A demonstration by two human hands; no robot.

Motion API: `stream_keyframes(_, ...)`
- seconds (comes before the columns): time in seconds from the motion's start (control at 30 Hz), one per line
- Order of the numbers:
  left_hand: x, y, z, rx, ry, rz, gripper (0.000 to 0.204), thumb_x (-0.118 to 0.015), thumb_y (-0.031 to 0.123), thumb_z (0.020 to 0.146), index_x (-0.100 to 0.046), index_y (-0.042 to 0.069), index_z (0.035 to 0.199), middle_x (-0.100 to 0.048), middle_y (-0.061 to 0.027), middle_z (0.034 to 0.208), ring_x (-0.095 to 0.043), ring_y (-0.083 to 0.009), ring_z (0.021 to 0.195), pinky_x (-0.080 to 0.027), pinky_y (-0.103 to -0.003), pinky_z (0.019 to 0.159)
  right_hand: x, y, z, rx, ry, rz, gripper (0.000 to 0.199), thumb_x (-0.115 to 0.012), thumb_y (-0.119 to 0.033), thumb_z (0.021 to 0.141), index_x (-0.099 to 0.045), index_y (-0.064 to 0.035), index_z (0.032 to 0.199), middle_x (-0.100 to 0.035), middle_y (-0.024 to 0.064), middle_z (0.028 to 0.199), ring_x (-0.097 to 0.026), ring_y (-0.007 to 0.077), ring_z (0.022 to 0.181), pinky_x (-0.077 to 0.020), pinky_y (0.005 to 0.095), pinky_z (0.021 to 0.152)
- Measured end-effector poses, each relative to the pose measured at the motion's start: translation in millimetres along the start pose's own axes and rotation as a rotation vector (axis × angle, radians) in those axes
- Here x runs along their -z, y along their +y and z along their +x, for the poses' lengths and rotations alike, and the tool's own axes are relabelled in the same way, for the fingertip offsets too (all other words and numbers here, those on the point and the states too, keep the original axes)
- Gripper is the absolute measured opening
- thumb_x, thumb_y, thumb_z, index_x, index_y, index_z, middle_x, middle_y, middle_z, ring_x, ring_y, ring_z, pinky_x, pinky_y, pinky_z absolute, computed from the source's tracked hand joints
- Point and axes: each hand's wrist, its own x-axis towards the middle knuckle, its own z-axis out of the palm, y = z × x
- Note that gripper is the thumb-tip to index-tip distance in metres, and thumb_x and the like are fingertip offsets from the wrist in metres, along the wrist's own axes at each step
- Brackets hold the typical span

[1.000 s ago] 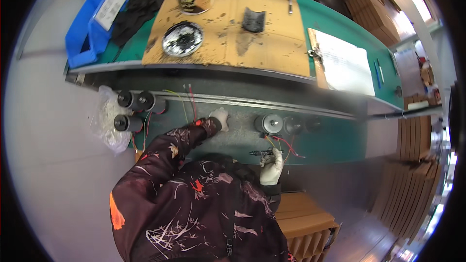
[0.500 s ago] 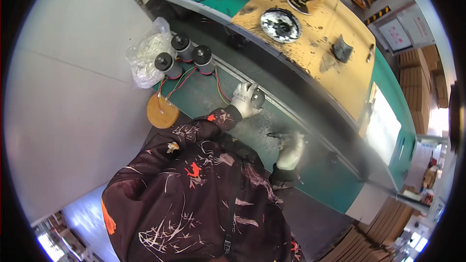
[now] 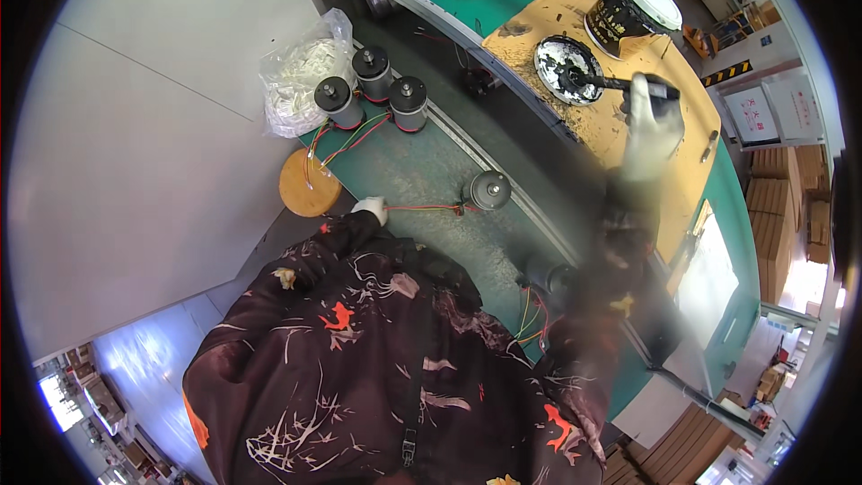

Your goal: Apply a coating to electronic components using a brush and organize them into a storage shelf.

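My gloved left hand (image 3: 371, 208) is closed at the near edge of the green bench, on the red wires (image 3: 422, 207) of a grey cylindrical motor (image 3: 488, 190) with a dark top. That motor stands upright near the metal rail. At the right, my gloved right hand (image 3: 654, 130), blurred, reaches over the raised board and is closed on a slim black stick-like tool (image 3: 612, 83). The tool's tip is in a round dish (image 3: 558, 94) smeared with black and white; whether it is a brush, I cannot tell. Another motor (image 3: 546, 277) with coloured wires stands beside my right arm.
Three wired motors (image 3: 409, 106) stand at the far left of the bench beside a clear plastic bag (image 3: 307, 72). A round wooden stool (image 3: 307, 184) is below them. On the stained yellow board (image 3: 687, 157) stands a black bucket (image 3: 620, 18) with a white lid.
My right hand has gone from the bench up to the dish with the tool. My left hand has let go of the motor's top and drawn back to its wires. The view has shifted.
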Motion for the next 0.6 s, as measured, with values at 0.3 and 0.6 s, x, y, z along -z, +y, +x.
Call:
stream_keyframes(0.3,-16.7,-43.9,-12.6,0.178,0.154,-0.252,0.026,-0.058,0.028,0.085,-0.068,0.010,0.101,-0.069,-0.0187,0.100,-0.065,-0.0372,0.097,-0.052,-0.047,0.084,-10.1,3.0,7.0,0.206,-0.064,-0.319,0.026,-0.074,-0.025,0.087,-0.067,-0.0003,0.091,-0.065,0.0017,0.072,-0.058,0.0077,0.063,-0.0483,0.0256,0.062)
stream_keyframes(0.6,-82.3,-140.2,-41.8,0.534,0.060,-0.424,0.033,-0.067,0.035,0.075,-0.074,0.010,0.096,-0.072,-0.0157,0.094,-0.069,-0.0305,0.092,-0.053,-0.039,0.083,-17.4,66.3,-133.6,-0.052,-0.097,-0.235,0.013,-0.074,-0.014,0.085,-0.067,-0.0034,0.088,-0.059,-0.0031,0.067,-0.049,0.0046,0.057,-0.0417,0.0212,0.054)
